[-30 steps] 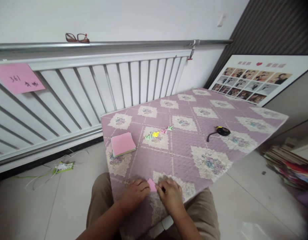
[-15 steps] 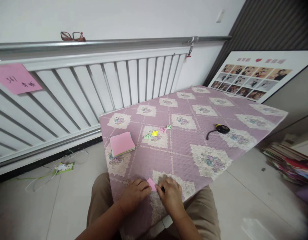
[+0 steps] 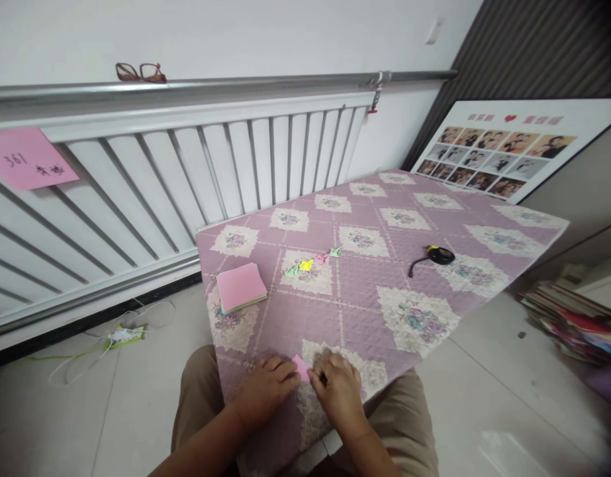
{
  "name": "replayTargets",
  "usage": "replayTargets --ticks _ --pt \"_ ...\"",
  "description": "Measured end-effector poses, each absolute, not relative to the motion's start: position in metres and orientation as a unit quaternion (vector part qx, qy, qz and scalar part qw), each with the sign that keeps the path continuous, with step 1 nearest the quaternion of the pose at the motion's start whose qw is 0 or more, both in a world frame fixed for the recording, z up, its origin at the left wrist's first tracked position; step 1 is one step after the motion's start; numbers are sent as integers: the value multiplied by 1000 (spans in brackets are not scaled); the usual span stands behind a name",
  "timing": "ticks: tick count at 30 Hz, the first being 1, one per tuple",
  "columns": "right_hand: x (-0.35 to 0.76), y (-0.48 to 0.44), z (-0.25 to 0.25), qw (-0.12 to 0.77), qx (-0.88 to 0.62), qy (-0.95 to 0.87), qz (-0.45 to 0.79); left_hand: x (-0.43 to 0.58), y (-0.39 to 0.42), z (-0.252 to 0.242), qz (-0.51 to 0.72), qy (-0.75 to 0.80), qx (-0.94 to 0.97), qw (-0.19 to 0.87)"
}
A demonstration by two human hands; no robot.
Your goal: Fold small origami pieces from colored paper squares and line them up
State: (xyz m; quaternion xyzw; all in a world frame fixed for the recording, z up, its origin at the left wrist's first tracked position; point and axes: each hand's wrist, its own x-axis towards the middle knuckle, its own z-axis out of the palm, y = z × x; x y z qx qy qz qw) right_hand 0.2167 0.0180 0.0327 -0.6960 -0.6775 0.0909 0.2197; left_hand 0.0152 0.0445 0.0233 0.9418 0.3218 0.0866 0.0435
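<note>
A small folded piece of pink paper (image 3: 301, 368) lies on the tablecloth close to the table's near edge. From its left side, my left hand (image 3: 268, 387) holds it with the fingertips pressed on its edge. My right hand (image 3: 339, 387) has its fingers curled, with thumb and forefinger pinching the paper's right corner. Part of the paper is hidden under the fingers. Farther up the table, a stack of square coloured paper (image 3: 242, 285) has a pink sheet on top. Beside it runs a slanting row of several small folded paper shapes (image 3: 306, 265) in green, yellow and pink.
A black object with a short strap (image 3: 440, 255) rests on the right part of the flowered tablecloth (image 3: 359, 298). Behind the table stand a white radiator (image 3: 245, 159) and a framed photo board (image 3: 484, 116). A power strip (image 3: 126, 336) with cables lies on the floor at left.
The camera view has shifted very slightly. Both hands keep almost the same place on the pink paper, and the other things on the table have not moved.
</note>
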Motion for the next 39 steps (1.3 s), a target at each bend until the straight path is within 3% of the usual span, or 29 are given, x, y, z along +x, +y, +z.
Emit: replayTargets --ticks 16,20,31,39 --pt "227 7 24 269 -621 -734 53 16 45 33 68 325 942 47" --pt "208 -12 11 217 -557 -801 19 17 45 33 67 324 942 49" --pt "197 -28 6 137 -596 -791 0 15 42 28 88 338 935 67" --pt "210 -32 15 142 -630 -763 -19 17 40 43 99 366 920 100"
